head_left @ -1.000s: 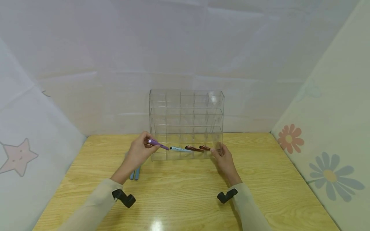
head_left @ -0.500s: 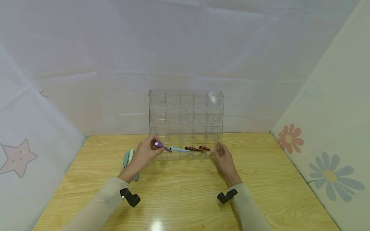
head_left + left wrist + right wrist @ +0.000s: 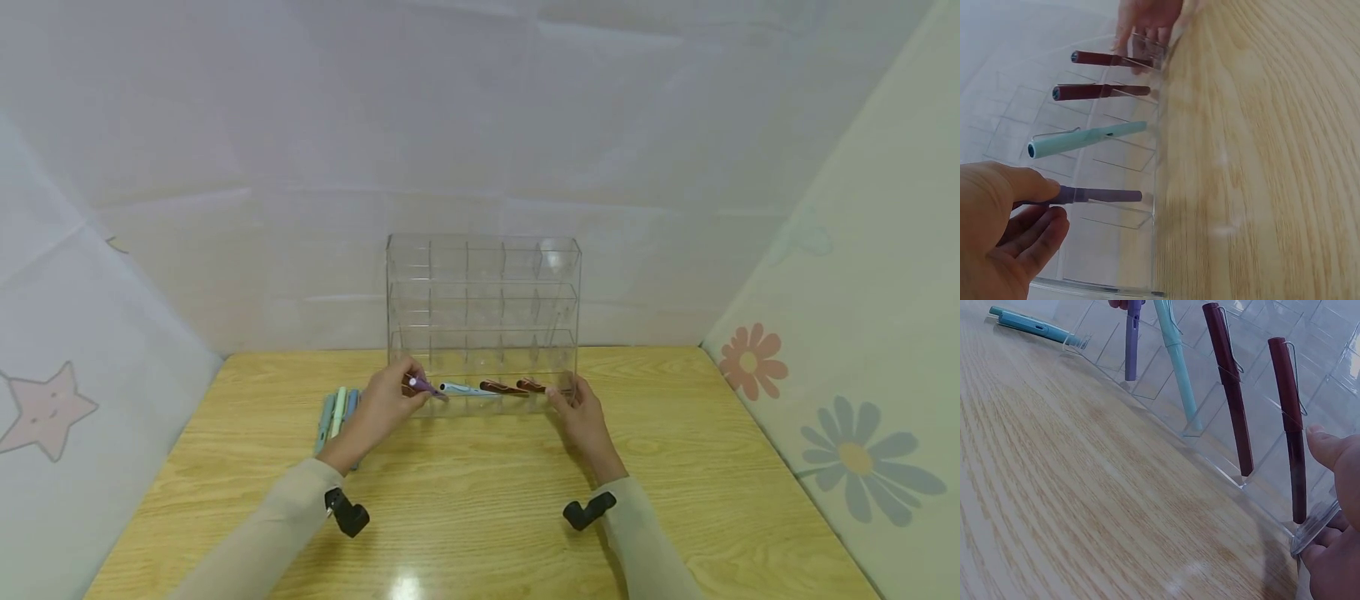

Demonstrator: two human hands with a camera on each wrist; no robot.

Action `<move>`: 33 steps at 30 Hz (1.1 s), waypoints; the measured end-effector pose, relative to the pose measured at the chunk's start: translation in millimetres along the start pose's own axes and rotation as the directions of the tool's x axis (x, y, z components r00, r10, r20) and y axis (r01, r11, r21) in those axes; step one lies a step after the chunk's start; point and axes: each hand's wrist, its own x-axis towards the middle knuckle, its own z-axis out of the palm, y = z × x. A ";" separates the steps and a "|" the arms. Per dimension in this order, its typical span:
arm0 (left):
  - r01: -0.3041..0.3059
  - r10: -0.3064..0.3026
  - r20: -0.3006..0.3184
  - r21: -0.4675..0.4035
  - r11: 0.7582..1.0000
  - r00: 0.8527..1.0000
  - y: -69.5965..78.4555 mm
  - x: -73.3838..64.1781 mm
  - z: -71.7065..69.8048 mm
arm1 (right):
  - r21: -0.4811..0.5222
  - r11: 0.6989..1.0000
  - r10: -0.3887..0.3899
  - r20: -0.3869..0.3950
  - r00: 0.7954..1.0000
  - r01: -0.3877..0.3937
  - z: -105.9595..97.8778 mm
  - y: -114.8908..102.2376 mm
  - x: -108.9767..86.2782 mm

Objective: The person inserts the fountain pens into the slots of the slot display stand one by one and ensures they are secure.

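My left hand pinches a purple pen between thumb and fingers. Its lower end is inside a bottom-row compartment of the clear acrylic rack, seemingly the second from the left. To its right in the same row lean a light blue pen and two dark red pens, each in its own compartment, clips showing. At the rack's lower right corner my right hand grips the side, thumb in front and fingers behind; part of those fingers is hidden.
Left of the rack, a dark green pen, a pale green pen and a blue pen lie side by side on the wooden table, partly behind my left forearm. A pale cloth wall rises behind the rack.
My left hand has moved right and slightly down, bringing the purple pen's lower end into the rack's bottom row. The right hand has stayed on the rack's corner.
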 end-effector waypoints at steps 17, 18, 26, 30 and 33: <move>-0.122 0.125 0.012 0.334 0.935 0.992 4.1 -2.1 6.3 | -0.025 1.000 -0.004 -0.001 1.000 0.004 1.7 2.8 0.3; -0.118 0.121 0.013 0.337 0.934 0.993 4.7 -2.6 5.8 | -0.027 1.000 -0.004 -0.001 1.000 0.004 1.7 2.9 0.3; -0.062 0.070 -0.008 0.364 0.929 0.998 11.5 -7.2 -4.1 | -0.027 1.000 -0.004 0.004 1.000 0.004 0.5 0.4 -0.1; -0.065 0.079 -0.019 0.394 0.917 0.997 12.0 -8.4 -8.5 | -0.011 1.000 0.002 0.000 1.000 -0.002 0.2 -0.8 -0.1; -0.074 0.090 -0.021 0.405 0.911 0.996 11.0 -8.9 -10.2 | -0.006 1.000 0.003 -0.001 1.000 -0.003 0.3 -1.2 0.0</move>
